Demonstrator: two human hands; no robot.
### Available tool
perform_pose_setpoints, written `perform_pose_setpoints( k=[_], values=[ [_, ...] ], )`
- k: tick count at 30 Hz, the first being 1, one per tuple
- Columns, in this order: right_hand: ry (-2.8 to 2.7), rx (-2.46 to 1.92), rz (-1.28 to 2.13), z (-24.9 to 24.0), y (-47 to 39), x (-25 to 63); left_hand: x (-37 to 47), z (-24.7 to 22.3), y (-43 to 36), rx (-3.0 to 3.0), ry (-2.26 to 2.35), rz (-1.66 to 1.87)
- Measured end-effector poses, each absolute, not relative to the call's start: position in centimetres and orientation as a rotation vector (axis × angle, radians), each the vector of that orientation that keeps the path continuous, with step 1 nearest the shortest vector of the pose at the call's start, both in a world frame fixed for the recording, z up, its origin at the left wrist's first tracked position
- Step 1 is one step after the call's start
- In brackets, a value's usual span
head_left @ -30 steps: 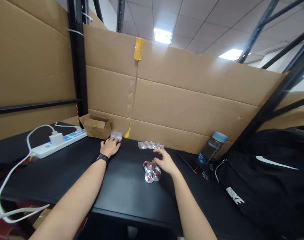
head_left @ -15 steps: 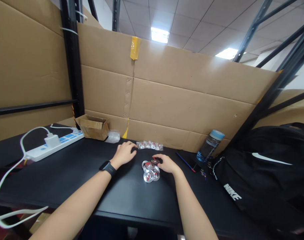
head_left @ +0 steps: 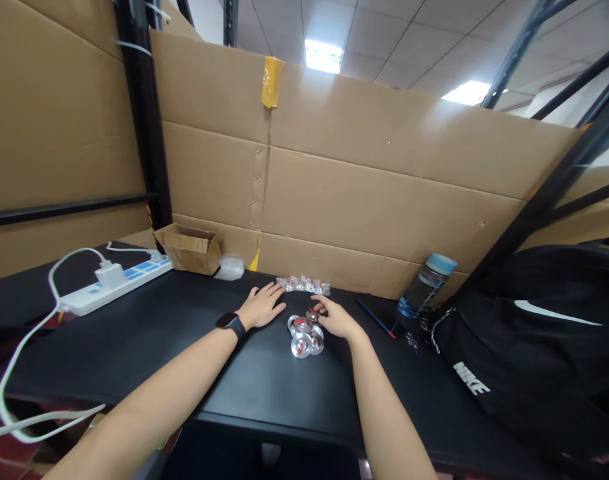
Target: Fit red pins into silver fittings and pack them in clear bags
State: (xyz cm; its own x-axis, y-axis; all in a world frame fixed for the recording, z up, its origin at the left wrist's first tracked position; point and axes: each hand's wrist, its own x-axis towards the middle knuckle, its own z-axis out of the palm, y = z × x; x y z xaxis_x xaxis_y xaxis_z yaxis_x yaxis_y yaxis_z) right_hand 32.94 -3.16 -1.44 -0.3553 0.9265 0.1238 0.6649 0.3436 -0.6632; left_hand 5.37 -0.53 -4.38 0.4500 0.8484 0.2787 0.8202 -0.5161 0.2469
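Note:
On the black table, several shiny silver discs with red marks (head_left: 301, 345) lie in an overlapping cluster. My right hand (head_left: 335, 319) is at the cluster's upper right, its thumb and fingers curled around one disc (head_left: 312, 315). Palm down, my left hand (head_left: 261, 307) rests to the left of the cluster with its fingers spread and nothing held. Its fingertips reach the left end of a row of similar discs in clear wrap (head_left: 304, 285), which lies near the cardboard wall. Whether they touch the wrap is hard to tell.
An open cardboard box (head_left: 193, 252) and a clear plastic bag (head_left: 229, 268) stand at the back left, beside a white power strip (head_left: 119, 288). Rightward are a blue pen (head_left: 375, 318), keys (head_left: 412, 342), a water bottle (head_left: 427, 285) and a black backpack (head_left: 544, 333).
My left hand has moved slightly right and toward the wrapped row, its fingers more stretched. My right hand remains at the cluster's upper right. The view has shifted slightly.

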Motion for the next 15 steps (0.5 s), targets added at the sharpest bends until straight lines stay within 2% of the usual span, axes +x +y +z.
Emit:
perform_pose_setpoints(
  k=[15],
  values=[
    [-2.085, -1.398, 0.683, -1.9, -3.0, 33.6, 3.9, -3.3, -1.0, 2.53, 1.795, 0.706]
  ],
)
